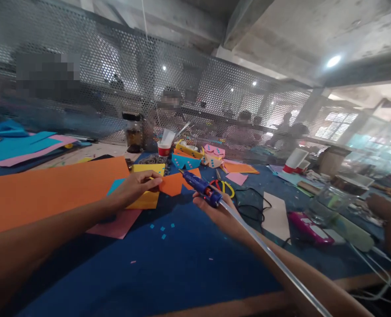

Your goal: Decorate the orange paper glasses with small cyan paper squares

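My left hand (pixel 141 187) pinches the left end of a cut piece of orange paper (pixel 171 184) between thumb and fingers. In my right hand (pixel 215 209) is a blue glue gun (pixel 200 187), its nozzle pointing up and left over the orange paper. A long clear glue stick (pixel 268 251) runs out of the gun's back toward the lower right. Whether the nozzle touches the paper I cannot tell. Below my left hand lie a yellow sheet (pixel 147 201) and a pink sheet (pixel 123 224). Several small blue paper squares (pixel 163 229) are scattered on the blue table (pixel 169 273).
A large orange sheet (pixel 50 189) covers the left side. Behind are a dark-lidded jar (pixel 132 134), a red-and-white cup (pixel 164 149), a blue paper mask (pixel 186 161) and yellow-handled scissors (pixel 228 188). A pink phone (pixel 311 228) lies right, near another person's arm (pixel 387 215).
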Available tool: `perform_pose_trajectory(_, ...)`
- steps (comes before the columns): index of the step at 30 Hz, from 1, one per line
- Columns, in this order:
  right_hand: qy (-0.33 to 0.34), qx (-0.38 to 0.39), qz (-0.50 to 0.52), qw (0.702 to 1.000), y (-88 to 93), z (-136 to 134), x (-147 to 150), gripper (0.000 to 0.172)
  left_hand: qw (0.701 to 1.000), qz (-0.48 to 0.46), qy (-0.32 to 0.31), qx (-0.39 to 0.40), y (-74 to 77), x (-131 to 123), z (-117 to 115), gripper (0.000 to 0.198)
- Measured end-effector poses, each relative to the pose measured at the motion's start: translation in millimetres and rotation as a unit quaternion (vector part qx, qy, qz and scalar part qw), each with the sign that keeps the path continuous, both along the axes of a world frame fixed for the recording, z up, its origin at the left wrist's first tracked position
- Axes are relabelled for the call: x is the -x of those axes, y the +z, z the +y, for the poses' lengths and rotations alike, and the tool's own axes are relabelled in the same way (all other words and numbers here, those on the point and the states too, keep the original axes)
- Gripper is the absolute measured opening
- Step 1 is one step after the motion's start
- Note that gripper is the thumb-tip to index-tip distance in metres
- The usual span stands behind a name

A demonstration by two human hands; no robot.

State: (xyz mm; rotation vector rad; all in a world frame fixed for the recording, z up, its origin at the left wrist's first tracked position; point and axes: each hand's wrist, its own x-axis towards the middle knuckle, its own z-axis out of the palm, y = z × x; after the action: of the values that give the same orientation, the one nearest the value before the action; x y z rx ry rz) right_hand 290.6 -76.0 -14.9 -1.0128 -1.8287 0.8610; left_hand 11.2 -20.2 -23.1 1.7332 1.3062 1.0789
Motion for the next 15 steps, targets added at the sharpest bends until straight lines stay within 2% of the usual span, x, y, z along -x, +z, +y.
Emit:
perform_pose_trajectory(3, 0.01, 0.052, 0.025, 0.998, -11.5, 1, 0, 0.034, 1.0, 0.013, -0.003, -0.017, -2.9, -4, 11, 0.04)
perform_pose_trajectory(7, 0.033, 0.092, -0.012, 0.995, -18.0, 0, 0, 0.031, 0.999, 0.03, -0.02, -0.037, -15.1, -7, 21, 0.037)
perform_pose_trajectory(11, 0.03, 0.105, -0.021, 0.994, -17.2, 0, 4, 0.033, 0.998, 0.027, -0.028, -0.04, -27.2, -4, 26, 0.039)
perform_pose_trajectory(15, 0.027, 0.091, -0.028, 0.995, -19.2, 0, 5, 0.032, 0.999, 0.014, -0.05, -0.005, -28.3, -4, 25, 0.038)
